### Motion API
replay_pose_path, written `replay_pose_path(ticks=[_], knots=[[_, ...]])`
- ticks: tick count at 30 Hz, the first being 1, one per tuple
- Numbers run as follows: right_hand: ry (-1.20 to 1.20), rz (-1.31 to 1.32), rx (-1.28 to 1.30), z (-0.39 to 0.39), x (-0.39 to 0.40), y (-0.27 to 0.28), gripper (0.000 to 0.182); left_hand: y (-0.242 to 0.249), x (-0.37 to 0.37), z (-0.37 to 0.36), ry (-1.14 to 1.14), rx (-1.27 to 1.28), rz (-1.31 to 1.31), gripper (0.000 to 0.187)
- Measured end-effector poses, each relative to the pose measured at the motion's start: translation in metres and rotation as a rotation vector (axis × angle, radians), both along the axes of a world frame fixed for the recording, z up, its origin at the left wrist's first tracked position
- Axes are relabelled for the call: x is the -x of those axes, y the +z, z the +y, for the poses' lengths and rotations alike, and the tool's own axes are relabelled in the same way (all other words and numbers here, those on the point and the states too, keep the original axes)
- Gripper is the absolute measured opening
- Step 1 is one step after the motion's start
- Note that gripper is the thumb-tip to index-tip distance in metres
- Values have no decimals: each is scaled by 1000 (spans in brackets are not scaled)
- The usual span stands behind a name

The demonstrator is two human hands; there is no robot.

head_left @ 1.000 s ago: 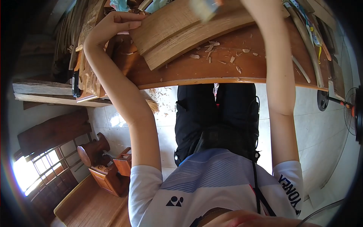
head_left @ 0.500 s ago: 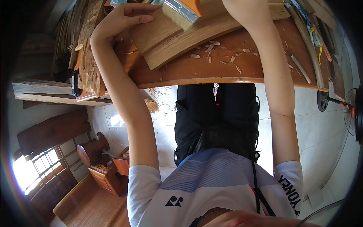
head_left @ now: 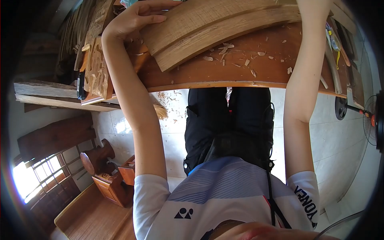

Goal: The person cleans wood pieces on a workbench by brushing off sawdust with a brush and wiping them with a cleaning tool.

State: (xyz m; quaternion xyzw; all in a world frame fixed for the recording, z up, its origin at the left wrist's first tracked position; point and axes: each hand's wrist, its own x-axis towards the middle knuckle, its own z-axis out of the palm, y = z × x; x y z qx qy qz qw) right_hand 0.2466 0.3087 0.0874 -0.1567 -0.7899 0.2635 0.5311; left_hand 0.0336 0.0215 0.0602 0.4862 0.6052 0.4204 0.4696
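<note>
Head view. Grooved board [head_left: 224, 24] lies at an angle on the tabletop [head_left: 192, 74], its upper side cut off by the frame. Its lower side curves; between that side and the tabletop's front edge runs an open strip, widening to the right (strewn with wood chips [head_left: 247, 62], so not clean). Left of board: a carved block [head_left: 96, 72], well apart from its lower left corner. Right of board, beyond the right forearm: stick-like pieces [head_left: 331, 66].

Left hand [head_left: 142, 15] at the board's left end, thumb and fingers parted, thumb tip over the wood. Right hand [head_left: 314, 5] by the board's right end, partly out of frame; cannot tell whether wide, narrow or holding anything. Board lies between both hands.

Count: one board, one carved block, two hands, one fan [head_left: 368, 118] far right of board; chips numerous, exact number uncertain.
</note>
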Motion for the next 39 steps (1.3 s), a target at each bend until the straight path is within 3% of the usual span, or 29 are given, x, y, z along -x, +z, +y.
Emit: replay_pose_path(ticks=[3,5,8,10,11,14,15,19,20,21,23,25,29,31,32,34,36,37,38,39], knots=[[174,-220,201,-40,10,6,38,-12,10,-1,55,34,113,54],[345,-299,9,-51,11,1,38,-19,16,-2,142,72,200,54],[455,-133,-56,-70,22,-11,34,-23,18,-6,210,97,162,54],[632,110,-5,-75,28,-17,32,-30,30,-10,245,109,153,55],[725,53,112,-72,27,-15,31,-33,35,-12,226,104,170,56],[479,-160,96,-54,21,-8,28,-17,12,-7,197,114,192,63],[361,-290,223,-48,23,0,30,-16,10,-6,213,140,181,68],[75,-18,36,13,16,-10,37,-14,-8,-3,82,-45,440,92],[8,48,-55,25,12,-12,37,-12,-15,-1,113,47,564,99],[-131,2,76,8,1,2,37,-8,-25,3,145,139,687,106],[-166,22,-58,23,-5,1,38,-3,-44,14,211,255,856,113],[-113,71,-178,29,-6,-4,39,-3,-47,15,240,255,841,111],[206,38,-65,-10,3,-2,33,-6,-33,12,239,142,843,102],[330,22,101,-39,14,-7,31,28,-56,15,212,105,827,78],[389,-18,138,-45,17,-8,30,17,-42,12,225,51,849,74],[332,-125,153,-42,22,-9,31,-3,-16,9,252,-56,896,68],[244,-137,115,-34,20,-7,32,-14,-4,2,334,-37,818,93],[194,-46,58,-26,17,-11,34,-12,0,-3,349,19,781,91],[157,-45,205,-17,15,-7,35,-11,2,-8,362,73,743,89],[38,0,89,-7,10,-6,35,-9,5,-13,375,128,704,87]])
